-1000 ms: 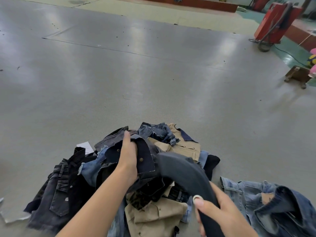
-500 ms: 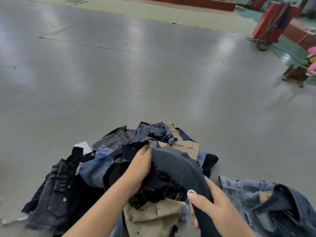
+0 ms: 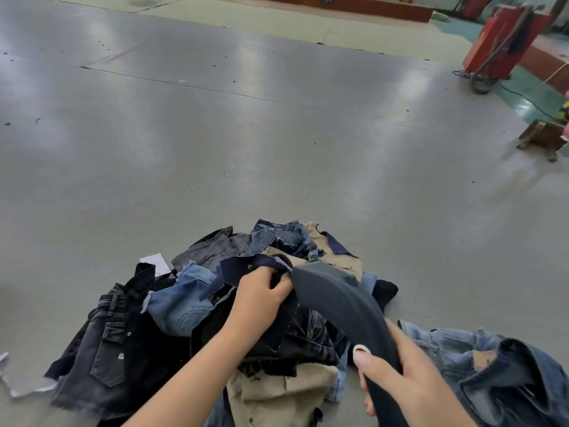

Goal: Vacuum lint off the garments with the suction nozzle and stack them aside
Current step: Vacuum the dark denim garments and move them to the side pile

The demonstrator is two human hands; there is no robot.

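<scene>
The left hand (image 3: 261,298) bunches a dark navy fabric garment (image 3: 246,269) at the top of the mixed heap of denim and khaki clothes (image 3: 172,312) on the grey floor (image 3: 277,149). The right hand (image 3: 400,374) is wrapped around the curved dark grey plastic suction nozzle (image 3: 338,300), whose mouth sits against that garment just right of the left fingers. A likely risk is loose cloth being sucked into the mouth and clogging it, since the fabric is gathered rather than stretched flat. A light blue denim jacket (image 3: 480,362) lies apart at the near right.

no words or numbers can be read here; the white tag (image 3: 155,262) by the clothes looks blank.
</scene>
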